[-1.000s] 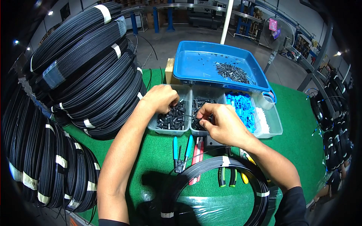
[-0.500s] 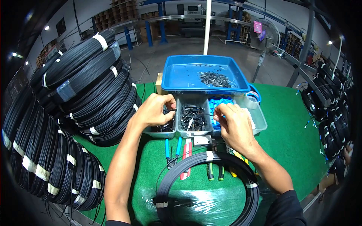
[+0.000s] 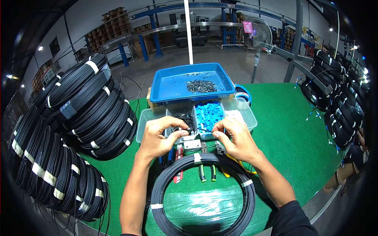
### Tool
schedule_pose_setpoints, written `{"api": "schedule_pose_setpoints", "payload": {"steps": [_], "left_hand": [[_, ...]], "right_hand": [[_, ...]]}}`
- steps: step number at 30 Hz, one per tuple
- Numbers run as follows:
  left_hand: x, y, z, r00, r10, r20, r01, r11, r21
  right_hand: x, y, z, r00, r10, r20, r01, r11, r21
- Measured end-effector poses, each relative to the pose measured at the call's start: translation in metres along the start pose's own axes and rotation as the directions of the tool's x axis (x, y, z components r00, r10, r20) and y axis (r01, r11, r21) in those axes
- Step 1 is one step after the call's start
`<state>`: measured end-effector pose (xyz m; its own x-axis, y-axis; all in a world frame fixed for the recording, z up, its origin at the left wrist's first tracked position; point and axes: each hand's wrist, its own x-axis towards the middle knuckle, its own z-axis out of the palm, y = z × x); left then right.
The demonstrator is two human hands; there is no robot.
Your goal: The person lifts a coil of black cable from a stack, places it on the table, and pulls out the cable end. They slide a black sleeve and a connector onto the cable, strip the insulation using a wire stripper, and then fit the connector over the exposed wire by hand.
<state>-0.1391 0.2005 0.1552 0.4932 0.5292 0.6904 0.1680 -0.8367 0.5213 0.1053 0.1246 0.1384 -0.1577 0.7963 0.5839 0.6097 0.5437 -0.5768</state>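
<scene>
My left hand [image 3: 155,138] pinches a small black piece [image 3: 188,131] between thumb and fingertips, much of it hidden. Opposite it, my right hand [image 3: 241,142] grips a thin black cable [image 3: 204,129], its end pointing left toward that piece. Both hands are over the front of the transparent bins, the left by the bin of dark small parts [image 3: 183,118], the right by the bin of blue pieces [image 3: 208,114]. Below them, a coil of black cable [image 3: 158,192] with white tape bands lies on the green table [image 3: 275,118].
A blue tray [image 3: 157,88] with dark scraps stands behind the bins. Green-and-black handled pliers [image 3: 202,173], a red tool [image 3: 178,177] and a small metal block [image 3: 192,144] lie in front. Tall stacks of cable coils [image 3: 90,118] flank the left side; more coils [image 3: 346,114] hang at right.
My left hand has moved from the leftmost bin toward my right hand, carrying the small black piece. My right hand keeps the cable, and the view has shifted.
</scene>
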Motion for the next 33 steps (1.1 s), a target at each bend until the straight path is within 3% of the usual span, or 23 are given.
{"api": "schedule_pose_setpoints", "payload": {"steps": [2,4,7,8,10,13,15,18,22,23,27,33], "left_hand": [[-0.001,0.000,-0.001,1.000,-0.029,0.009,0.029,1.000,-0.009],[-0.001,-0.011,-0.008,1.000,-0.011,0.025,0.010,0.999,0.047],[0.000,-0.045,-0.033,0.998,-0.017,0.066,0.005,0.984,0.178],[0.002,-0.057,-0.044,0.995,-0.012,0.095,-0.010,0.972,0.236],[0.002,-0.081,-0.062,0.972,-0.138,0.188,0.064,0.932,0.356],[0.000,-0.124,-0.075,0.946,-0.203,0.251,0.074,0.893,0.444],[0.001,-0.140,-0.077,0.890,-0.249,0.383,-0.034,0.800,0.600],[0.001,-0.161,-0.075,0.897,-0.186,0.401,-0.113,0.780,0.615],[0.008,-0.190,-0.064,0.806,-0.276,0.524,-0.124,0.787,0.605],[0.009,-0.191,-0.061,0.820,-0.234,0.522,-0.148,0.795,0.588],[0.016,-0.191,-0.054,0.761,-0.395,0.514,-0.068,0.739,0.670],[0.015,-0.192,-0.053,0.751,-0.377,0.542,-0.081,0.762,0.642]], "right_hand": [[0.001,0.000,0.000,1.000,0.010,0.027,-0.009,1.000,-0.021],[0.005,0.003,0.005,0.990,-0.137,0.034,0.141,0.972,-0.189],[0.023,-0.004,0.022,0.959,-0.281,0.036,0.279,0.915,-0.291],[0.030,-0.002,0.027,0.949,-0.297,0.110,0.317,0.892,-0.322],[0.041,-0.010,0.039,0.939,-0.280,0.202,0.336,0.875,-0.350],[0.056,-0.008,0.062,0.915,-0.280,0.291,0.389,0.805,-0.448],[0.066,-0.003,0.076,0.903,-0.251,0.348,0.405,0.769,-0.494],[0.080,-0.001,0.090,0.891,-0.143,0.432,0.366,0.789,-0.494],[0.091,0.003,0.105,0.880,-0.109,0.463,0.333,0.836,-0.436],[0.094,0.006,0.109,0.871,-0.095,0.482,0.322,0.852,-0.413],[0.099,0.003,0.118,0.867,-0.027,0.498,0.276,0.858,-0.434],[0.099,-0.001,0.128,0.852,0.019,0.523,0.286,0.820,-0.496]]}}
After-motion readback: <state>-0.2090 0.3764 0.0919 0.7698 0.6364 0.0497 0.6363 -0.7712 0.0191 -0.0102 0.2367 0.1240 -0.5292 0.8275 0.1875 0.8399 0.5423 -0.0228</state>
